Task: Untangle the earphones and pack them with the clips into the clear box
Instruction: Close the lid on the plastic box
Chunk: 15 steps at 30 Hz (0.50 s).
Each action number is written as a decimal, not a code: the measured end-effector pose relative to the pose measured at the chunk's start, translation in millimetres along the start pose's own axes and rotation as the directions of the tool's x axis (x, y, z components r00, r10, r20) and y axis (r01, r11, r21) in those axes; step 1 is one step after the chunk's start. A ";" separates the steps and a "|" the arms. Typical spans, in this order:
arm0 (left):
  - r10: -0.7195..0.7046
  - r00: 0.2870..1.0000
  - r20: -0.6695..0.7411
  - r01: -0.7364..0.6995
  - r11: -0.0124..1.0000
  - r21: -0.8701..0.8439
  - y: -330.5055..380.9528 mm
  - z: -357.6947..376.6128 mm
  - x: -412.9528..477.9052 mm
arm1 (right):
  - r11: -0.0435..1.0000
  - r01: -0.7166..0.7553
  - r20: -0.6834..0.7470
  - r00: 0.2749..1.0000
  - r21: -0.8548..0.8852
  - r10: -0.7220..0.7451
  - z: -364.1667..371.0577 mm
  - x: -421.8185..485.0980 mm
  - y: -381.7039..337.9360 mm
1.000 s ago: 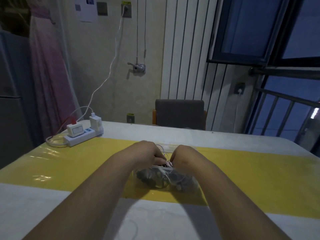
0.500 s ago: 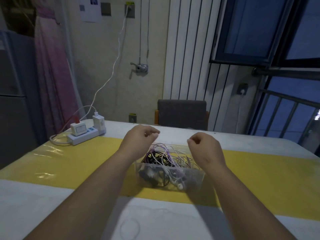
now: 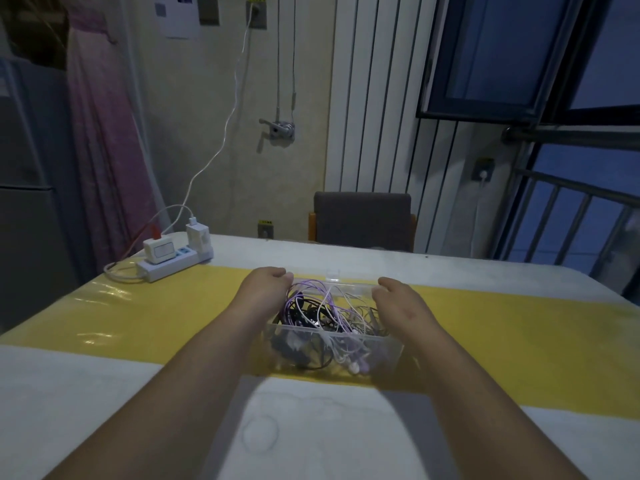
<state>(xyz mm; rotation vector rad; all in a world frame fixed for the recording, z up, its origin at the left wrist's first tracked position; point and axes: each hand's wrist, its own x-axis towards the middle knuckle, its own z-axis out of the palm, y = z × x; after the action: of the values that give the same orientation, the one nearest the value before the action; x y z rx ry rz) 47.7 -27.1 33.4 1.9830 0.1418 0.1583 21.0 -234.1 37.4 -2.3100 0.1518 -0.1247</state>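
Note:
A clear box (image 3: 389, 353) stands on the yellow strip of the table. It is filled with a tangle of purple, white and black earphones (image 3: 320, 315); cords bulge above its rim. Clips cannot be made out among the dark shapes at the bottom. Behind the box's far edge lies a clear lid (image 3: 334, 282). My left hand (image 3: 265, 289) curls its fingers at the lid's left end. At the lid's right end, my right hand (image 3: 396, 299) grips it with curled fingers.
A white power strip (image 3: 173, 265) with chargers and cables sits at the table's far left. A grey chair (image 3: 362, 220) stands behind the table. A thin cord loop (image 3: 259, 433) lies on the white cloth near me.
My hands were together, pressing into the earphones in the box. They lifted and parted, then reached to the far side and took the two ends of the lid.

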 end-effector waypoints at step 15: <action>-0.020 0.999 -0.034 0.012 0.974 -0.225 -31.4 -20.9 -47.0 | 0.969 0.062 -0.183 0.983 0.240 -0.018 14.4 -41.9 17.2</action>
<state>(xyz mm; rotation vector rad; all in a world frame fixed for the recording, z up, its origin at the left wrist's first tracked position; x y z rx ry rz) -3.1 -3.7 10.9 1.7537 0.1565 0.1916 -19.6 -229.0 13.2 -2.0535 0.1710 -0.3535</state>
